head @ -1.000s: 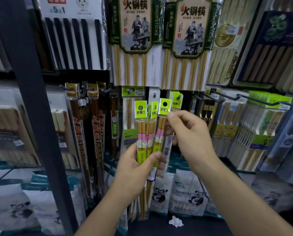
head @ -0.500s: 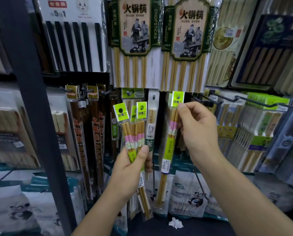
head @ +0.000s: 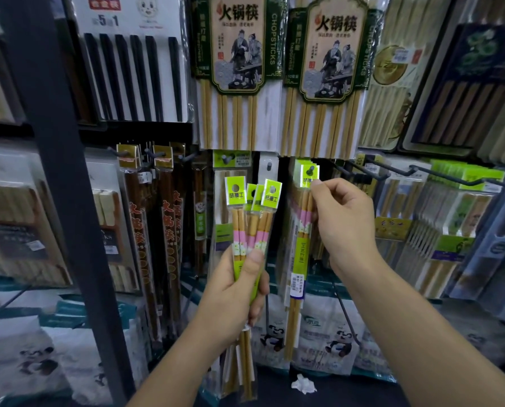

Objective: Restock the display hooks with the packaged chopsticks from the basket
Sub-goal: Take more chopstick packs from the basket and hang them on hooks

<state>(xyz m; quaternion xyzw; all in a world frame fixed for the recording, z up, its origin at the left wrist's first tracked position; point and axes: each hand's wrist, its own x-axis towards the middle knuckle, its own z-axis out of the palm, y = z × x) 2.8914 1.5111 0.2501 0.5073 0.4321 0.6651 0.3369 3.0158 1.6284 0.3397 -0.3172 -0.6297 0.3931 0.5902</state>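
- Left grip (head: 233, 292): fingers curled round a fanned bundle of chopstick packs (head: 254, 227), thumb pressed flat on the front. The packs stand upright.
- Bundle of chopstick packs: four lime-green header cards spread above the left grip. Pink and flowered bands sit just over the thumb, and the bare wooden ends hang below the palm.
- Right grip (head: 345, 224): thumb and forefinger pinch the upper edge of a single chopstick pack (head: 299, 259) just under its header card. The other fingers are curled loosely.
- Single chopstick pack: hangs down and to the left of the right grip. The dark tip of the display hook (head: 310, 170) shows through the hole in its green card.
- Display hook: directly up-left of the right grip's fingertips, well right of the left grip.
- Hotpot chopstick packs (head: 236, 69): two tall green-framed packs, high above both grips.
- Black chopstick pack (head: 133, 69): up and left of the left grip.
- Dark red-lettered packs (head: 139, 230): hanging to the left of the left grip.
- Long wire hooks (head: 392, 171): to the right of the right grip, at about its height.
- Panda-printed bags (head: 333, 345): below the right grip, behind the forearm.
- Crumpled white paper (head: 303, 384): lowest item, beneath and between the two wrists.
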